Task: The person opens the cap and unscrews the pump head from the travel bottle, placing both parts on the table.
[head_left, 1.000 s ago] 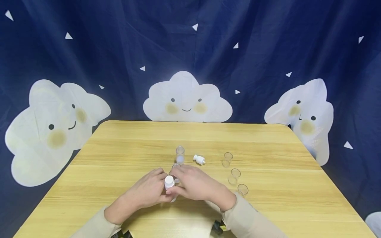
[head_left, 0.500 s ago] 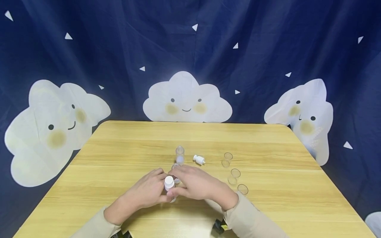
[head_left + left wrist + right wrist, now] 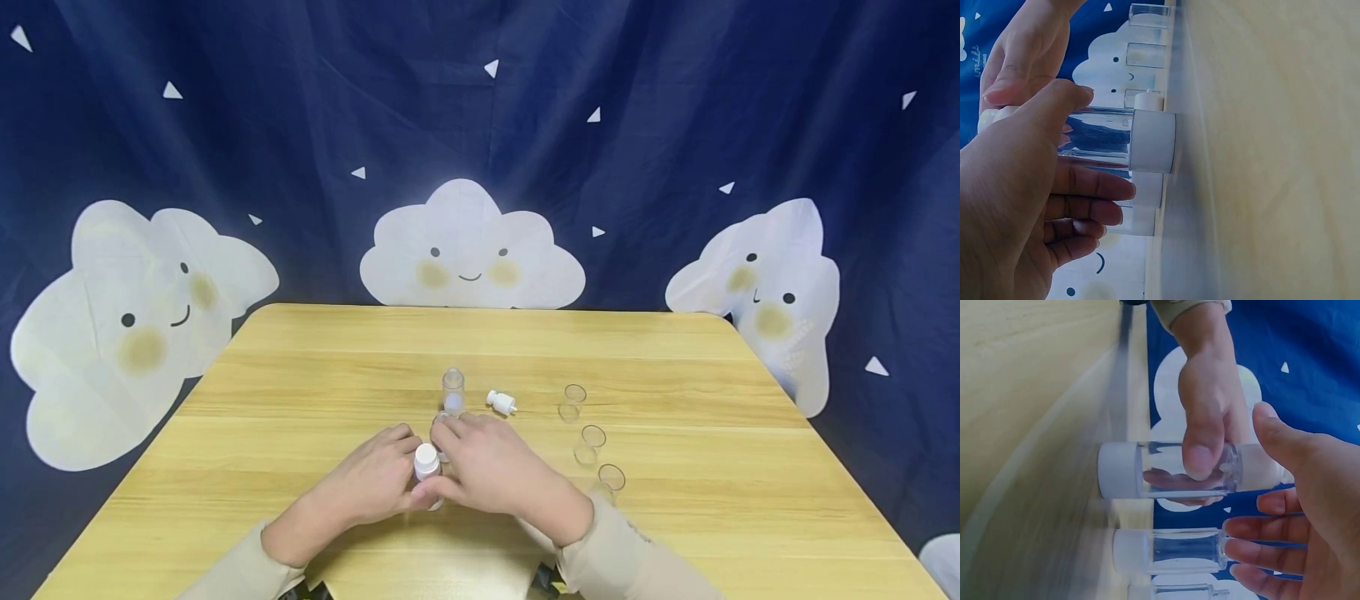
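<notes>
My left hand (image 3: 367, 483) holds a clear pump bottle (image 3: 1172, 465) upright, thumb and fingers round its clear body. The bottle has a white base (image 3: 1152, 141) and a white pump top (image 3: 1257, 467). My right hand (image 3: 487, 467) is round the pump top with thumb and fingers spread. In the right wrist view the thumb (image 3: 1272, 425) stands apart from the top, and the fingers are loosely bent beside it. Behind the held bottle, a second clear bottle (image 3: 1188, 552) with a white base is partly hidden by my right hand in the head view.
Farther back on the wooden table (image 3: 337, 375) stands another clear bottle (image 3: 453, 390). A loose white pump top (image 3: 502, 403) lies to its right. Clear cup-like covers stand in a row at the right: a far one (image 3: 572, 403), a middle one (image 3: 590, 445) and a near one (image 3: 611, 477).
My right hand's fingers have shifted slightly back to the right, away from the pump top. The left hand and the bottle stay in place.
</notes>
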### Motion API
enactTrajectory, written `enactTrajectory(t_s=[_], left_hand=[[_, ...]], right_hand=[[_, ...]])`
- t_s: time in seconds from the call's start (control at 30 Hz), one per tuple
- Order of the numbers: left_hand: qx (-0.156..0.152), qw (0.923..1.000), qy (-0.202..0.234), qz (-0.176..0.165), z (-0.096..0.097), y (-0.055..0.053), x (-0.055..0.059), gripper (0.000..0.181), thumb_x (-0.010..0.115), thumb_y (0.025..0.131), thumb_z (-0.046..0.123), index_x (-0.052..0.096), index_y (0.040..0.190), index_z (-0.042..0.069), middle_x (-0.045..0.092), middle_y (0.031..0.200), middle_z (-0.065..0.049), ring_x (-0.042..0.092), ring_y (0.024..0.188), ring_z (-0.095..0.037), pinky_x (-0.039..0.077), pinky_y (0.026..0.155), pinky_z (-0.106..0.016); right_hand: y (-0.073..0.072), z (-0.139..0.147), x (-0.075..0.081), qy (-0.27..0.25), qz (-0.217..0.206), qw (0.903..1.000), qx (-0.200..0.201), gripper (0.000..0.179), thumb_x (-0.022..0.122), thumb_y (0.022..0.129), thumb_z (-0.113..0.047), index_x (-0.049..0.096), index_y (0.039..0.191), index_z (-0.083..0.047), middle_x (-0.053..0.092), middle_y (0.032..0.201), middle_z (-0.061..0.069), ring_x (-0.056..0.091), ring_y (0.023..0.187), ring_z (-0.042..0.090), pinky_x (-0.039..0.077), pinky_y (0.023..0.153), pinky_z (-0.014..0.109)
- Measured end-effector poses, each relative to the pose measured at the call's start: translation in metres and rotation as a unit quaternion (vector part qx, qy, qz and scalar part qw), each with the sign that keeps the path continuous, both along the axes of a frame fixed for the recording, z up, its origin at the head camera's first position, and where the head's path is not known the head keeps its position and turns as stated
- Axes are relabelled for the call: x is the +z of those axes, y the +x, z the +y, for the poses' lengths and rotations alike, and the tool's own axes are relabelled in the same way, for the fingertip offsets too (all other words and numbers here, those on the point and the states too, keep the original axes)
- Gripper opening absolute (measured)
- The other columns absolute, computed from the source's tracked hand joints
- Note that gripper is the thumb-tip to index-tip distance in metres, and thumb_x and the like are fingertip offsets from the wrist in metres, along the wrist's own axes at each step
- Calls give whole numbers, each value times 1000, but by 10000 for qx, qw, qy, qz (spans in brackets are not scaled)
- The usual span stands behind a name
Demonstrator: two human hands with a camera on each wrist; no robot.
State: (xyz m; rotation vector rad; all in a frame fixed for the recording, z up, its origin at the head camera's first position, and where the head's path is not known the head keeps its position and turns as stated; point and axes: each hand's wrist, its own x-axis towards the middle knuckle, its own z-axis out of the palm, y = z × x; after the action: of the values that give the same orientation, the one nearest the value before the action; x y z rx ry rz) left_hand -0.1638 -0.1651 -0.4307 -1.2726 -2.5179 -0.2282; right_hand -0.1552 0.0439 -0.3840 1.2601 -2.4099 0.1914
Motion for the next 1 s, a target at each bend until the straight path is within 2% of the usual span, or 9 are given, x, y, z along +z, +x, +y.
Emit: enactTrajectory(t_s=[0.27,0.53,0.63,0.8,1.0], left_hand=[[-228,9993,66,274,0,-1,0,27,72,79,40,52,70,24,44,67,13,44,69,-11,41,68,-26],[-267,9991,171,278,0,-1,0,30,70,82,44,49,72,26,43,69,15,44,71,-10,41,68,-25],[-197,9994,201,204,0,0,0,29,69,83,46,51,74,25,44,71,15,45,72,-9,42,68,-24],[-132,9997,161,94,1,0,1,28,65,87,50,61,84,23,51,76,15,48,76,-9,43,71,-25],[-26,9998,183,-125,1,1,2,31,66,87,52,68,97,23,61,85,13,49,80,-9,45,75,-26]], right_hand=[[4,-6,-6,-275,307,9988,-280,53,58,85,-67,52,85,-15,48,74,-8,46,60,10,42,56,25],[3,-5,-5,-274,216,9994,-81,45,60,90,-58,53,88,-14,46,75,-7,42,61,8,40,56,24],[1,-3,-3,-242,-66,9997,56,42,60,92,-55,54,92,-14,47,77,-8,44,64,7,41,58,23],[-3,2,0,-211,-850,9958,266,37,59,93,-51,54,99,-15,52,84,-8,47,72,5,42,62,20],[-7,6,5,-157,-1481,9878,464,32,60,94,-47,57,105,-17,59,97,-5,52,85,5,47,76,21]])
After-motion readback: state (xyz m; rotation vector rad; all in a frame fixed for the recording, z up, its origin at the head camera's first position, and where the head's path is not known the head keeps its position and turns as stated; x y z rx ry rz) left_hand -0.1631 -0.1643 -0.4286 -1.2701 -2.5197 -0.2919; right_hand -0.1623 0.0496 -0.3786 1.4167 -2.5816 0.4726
